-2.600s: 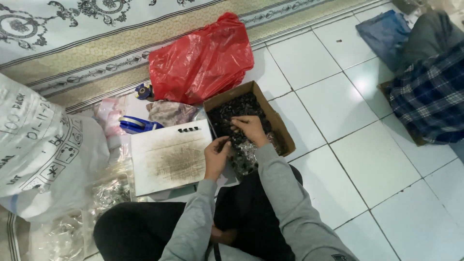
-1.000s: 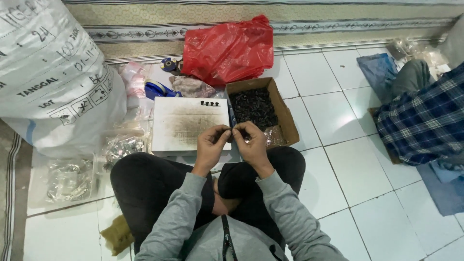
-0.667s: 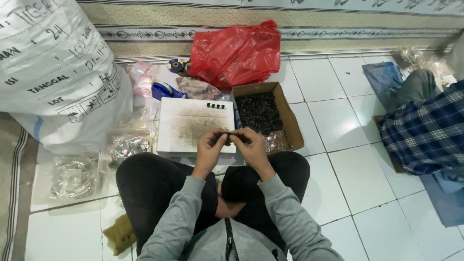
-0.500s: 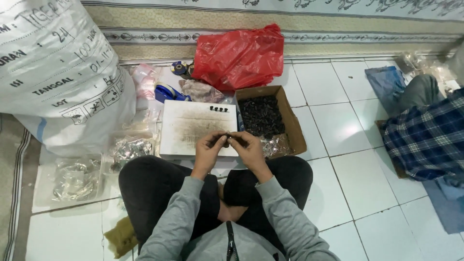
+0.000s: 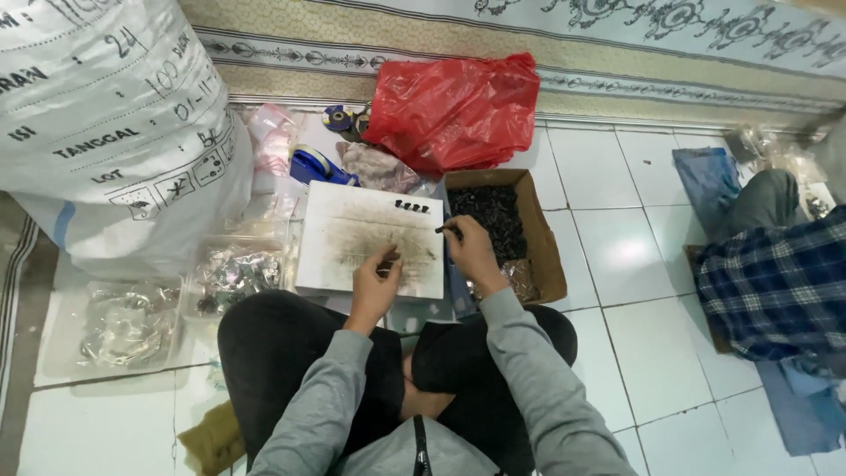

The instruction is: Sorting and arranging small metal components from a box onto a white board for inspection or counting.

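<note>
Four small dark pieces [image 5: 411, 206] on white board [image 5: 352, 220]

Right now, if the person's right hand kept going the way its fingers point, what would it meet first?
Probably the short row of small dark pieces at the far edge of the white board; the right hand points up and left there, though depth is uncertain.

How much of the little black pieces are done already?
Done: a short row of small dark pieces lies on the white board. In hand: the right hand pinches one, and the left hand rests on the board. Left: the cardboard box holds plenty more.
</note>
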